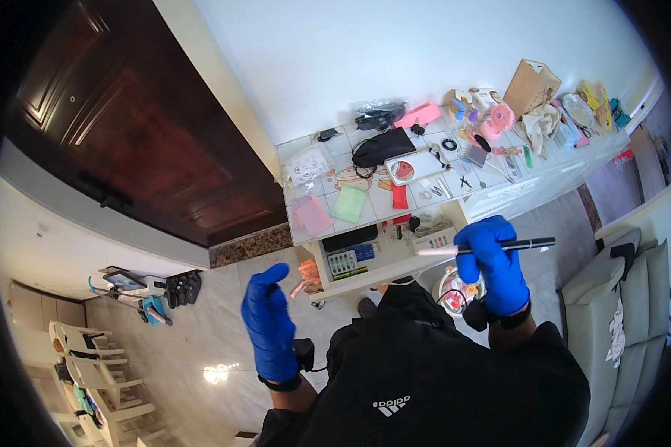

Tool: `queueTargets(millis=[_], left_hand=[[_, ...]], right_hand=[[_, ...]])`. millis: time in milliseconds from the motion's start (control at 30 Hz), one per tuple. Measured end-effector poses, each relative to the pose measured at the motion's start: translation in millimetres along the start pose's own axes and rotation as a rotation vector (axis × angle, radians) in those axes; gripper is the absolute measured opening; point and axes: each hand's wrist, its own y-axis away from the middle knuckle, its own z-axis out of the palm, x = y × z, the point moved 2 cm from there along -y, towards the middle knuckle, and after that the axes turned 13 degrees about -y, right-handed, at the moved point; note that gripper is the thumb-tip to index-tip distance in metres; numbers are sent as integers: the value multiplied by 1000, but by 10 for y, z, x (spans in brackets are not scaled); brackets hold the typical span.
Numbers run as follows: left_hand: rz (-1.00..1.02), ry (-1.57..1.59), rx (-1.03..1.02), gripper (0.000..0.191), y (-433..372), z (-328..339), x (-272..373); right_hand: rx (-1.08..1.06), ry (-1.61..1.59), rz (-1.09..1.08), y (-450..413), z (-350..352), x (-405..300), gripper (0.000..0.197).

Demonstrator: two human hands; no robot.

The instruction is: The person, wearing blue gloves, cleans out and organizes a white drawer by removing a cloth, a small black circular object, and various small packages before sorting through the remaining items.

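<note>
My right hand (491, 262), in a blue glove, grips a slim black stick with a pale pink end (439, 252), perhaps a pen or a brush; it lies level, above the right end of an open drawer (363, 282). My left hand (268, 321), gloved too, is raised left of the drawer with its fingers apart and holds nothing. Inside the drawer are a black case (349, 238), a blister-like pack (343, 264), a white box (433, 240) and a coiled cable. On the cabinet top are a black pouch (383, 150), a white tray (416, 166) and a green packet (349, 203).
A paper bag (531, 86) and a pink fan (501, 118) stand at the back right. A filled bin (453, 293) is under my right hand. A grey sofa (592, 302) is at right, white chairs (95, 369) at lower left, a dark door (140, 123) at upper left.
</note>
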Motion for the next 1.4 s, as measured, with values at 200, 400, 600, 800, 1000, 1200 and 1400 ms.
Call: queueTargets(millis=[200, 400, 600, 800, 1000, 1200, 1400], left_hand=[[100, 110, -126, 30, 87, 189, 423], [299, 127, -151, 32, -22, 306, 652], [301, 113, -100, 33, -24, 338, 731], [371, 80, -115, 36, -3, 426, 833], [377, 51, -115, 36, 6, 488, 896], [423, 46, -131, 40, 14, 549, 907], [475, -42, -190, 31, 43, 594, 970]], right_hand=[[-178, 28, 40, -86, 193, 3, 27], [-232, 31, 105, -88, 270, -46, 24], [-295, 123, 52, -119, 258, -77, 20], [-542, 47, -54, -153, 125, -43, 18], [-520, 81, -86, -118, 58, -65, 16], [-495, 117, -30, -85, -3, -55, 14], [-491, 235, -80, -29, -11, -24, 13]])
